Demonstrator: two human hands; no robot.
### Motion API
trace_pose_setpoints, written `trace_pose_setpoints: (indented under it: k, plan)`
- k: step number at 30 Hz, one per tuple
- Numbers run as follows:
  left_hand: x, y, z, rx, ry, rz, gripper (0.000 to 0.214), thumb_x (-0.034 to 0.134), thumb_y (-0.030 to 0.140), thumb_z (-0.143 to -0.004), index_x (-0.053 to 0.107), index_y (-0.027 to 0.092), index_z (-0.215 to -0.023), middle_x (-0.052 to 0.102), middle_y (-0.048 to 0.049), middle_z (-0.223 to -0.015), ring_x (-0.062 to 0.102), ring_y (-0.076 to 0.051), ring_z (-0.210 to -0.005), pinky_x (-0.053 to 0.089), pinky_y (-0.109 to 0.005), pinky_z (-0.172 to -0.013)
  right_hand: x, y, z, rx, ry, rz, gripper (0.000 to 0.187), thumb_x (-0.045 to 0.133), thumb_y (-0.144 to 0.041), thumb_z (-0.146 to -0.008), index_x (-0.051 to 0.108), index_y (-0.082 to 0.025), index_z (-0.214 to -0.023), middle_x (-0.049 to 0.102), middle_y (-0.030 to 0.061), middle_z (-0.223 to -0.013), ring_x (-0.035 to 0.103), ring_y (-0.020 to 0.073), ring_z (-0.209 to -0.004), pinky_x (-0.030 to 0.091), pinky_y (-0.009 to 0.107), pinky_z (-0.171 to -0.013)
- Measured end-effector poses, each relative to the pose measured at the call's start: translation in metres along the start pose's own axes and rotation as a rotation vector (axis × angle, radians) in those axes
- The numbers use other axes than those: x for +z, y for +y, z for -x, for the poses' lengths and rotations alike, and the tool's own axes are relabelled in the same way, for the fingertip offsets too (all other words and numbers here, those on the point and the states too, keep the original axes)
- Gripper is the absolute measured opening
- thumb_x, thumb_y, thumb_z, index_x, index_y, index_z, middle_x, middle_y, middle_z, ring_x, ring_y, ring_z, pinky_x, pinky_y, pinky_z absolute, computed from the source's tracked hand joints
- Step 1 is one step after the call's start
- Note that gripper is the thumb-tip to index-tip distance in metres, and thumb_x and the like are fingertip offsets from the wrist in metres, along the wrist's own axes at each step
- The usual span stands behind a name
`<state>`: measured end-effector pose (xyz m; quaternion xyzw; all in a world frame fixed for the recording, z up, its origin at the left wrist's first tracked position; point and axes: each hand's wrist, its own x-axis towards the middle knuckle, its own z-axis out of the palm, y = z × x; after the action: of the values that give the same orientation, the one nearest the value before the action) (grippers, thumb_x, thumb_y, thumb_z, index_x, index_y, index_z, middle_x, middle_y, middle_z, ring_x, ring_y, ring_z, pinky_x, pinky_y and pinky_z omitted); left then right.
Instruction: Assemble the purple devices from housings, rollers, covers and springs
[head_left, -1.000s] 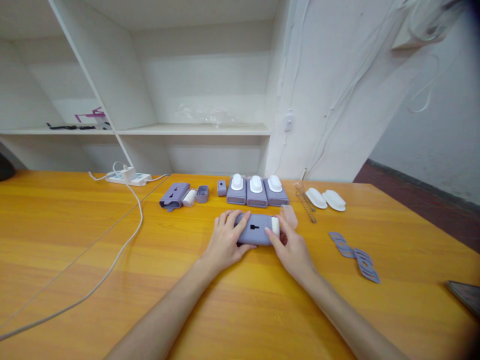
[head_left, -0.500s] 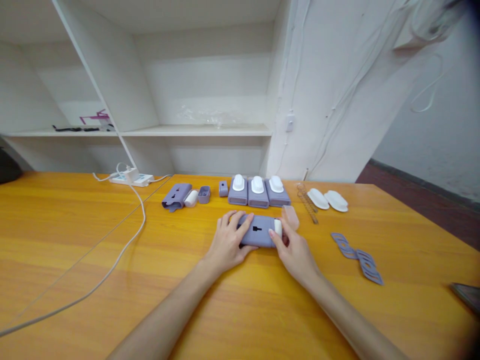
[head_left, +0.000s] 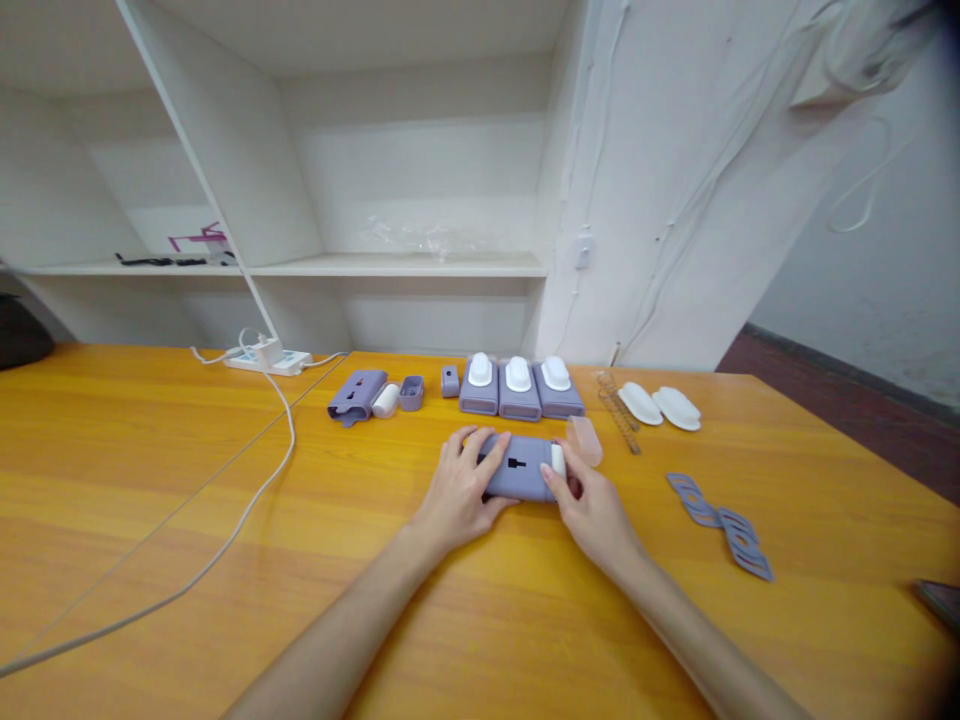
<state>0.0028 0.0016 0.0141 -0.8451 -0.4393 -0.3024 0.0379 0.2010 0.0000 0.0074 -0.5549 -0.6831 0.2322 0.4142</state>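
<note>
A purple plastic housing (head_left: 529, 468) with a dark slot in its face lies between my hands, low over the wooden table. My left hand (head_left: 466, 480) wraps its left end, thumb along the near edge. At the other end, my right hand (head_left: 592, 500) grips a white part (head_left: 558, 460) that sits against the housing; how far it goes in is hidden by my fingers. Just beyond my right fingers lies a translucent pinkish cap (head_left: 584, 440). Behind the housing stand three purple housings with white ridged tops, one being the middle housing (head_left: 519, 402).
Farther left lie another purple housing (head_left: 357, 397), a white cylinder (head_left: 386, 401) and a small purple cup (head_left: 411, 393). Springs (head_left: 619, 415), white oval lids (head_left: 677, 408) and flat purple cut-out plates (head_left: 742, 542) lie right. A white cable (head_left: 281, 470) crosses the table from a power strip (head_left: 268, 361).
Both hands keep nearly the same hold on the housing and the white part. The whole view has shifted slightly, with things appearing a little lower and to the right.
</note>
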Motion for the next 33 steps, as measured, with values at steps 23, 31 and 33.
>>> trace_pose_setpoints:
  k: [23, 31, 33]
  plan:
    - [0.003, 0.009, -0.005, -0.031, 0.183, -0.015, 0.066, 0.061, 0.036, -0.079, 0.034, 0.019, -0.136, 0.039, -0.0129, -0.133, 0.032, -0.030, -0.121, 0.032, -0.050, -0.104, 0.007, -0.004, 0.009, -0.039, 0.017, -0.256, 0.060, 0.054, -0.040, -0.084, 0.037, -0.019, -0.137, 0.051, 0.0104, -0.132, 0.051, 0.0262, -0.118, 0.038, 0.044, -0.100]
    - [0.002, 0.007, -0.008, -0.026, 0.167, 0.131, 0.071, 0.065, 0.038, -0.076, 0.032, 0.023, -0.137, 0.038, -0.0114, -0.136, 0.031, -0.030, -0.125, 0.031, -0.051, -0.104, 0.002, 0.000, 0.005, 0.072, 0.050, -0.641, 0.045, 0.049, -0.047, -0.086, 0.058, -0.018, -0.120, 0.060, 0.0078, -0.122, 0.052, 0.0247, -0.116, 0.041, 0.039, -0.097]
    - [0.002, 0.006, -0.009, 0.017, 0.122, 0.172, 0.073, 0.067, 0.038, -0.075, 0.031, 0.023, -0.137, 0.038, -0.0108, -0.136, 0.029, -0.029, -0.127, 0.030, -0.050, -0.106, 0.001, 0.005, 0.003, 0.143, 0.041, -0.723, 0.046, 0.048, -0.048, -0.086, 0.058, -0.018, -0.119, 0.063, 0.0081, -0.117, 0.056, 0.0259, -0.110, 0.045, 0.040, -0.092]
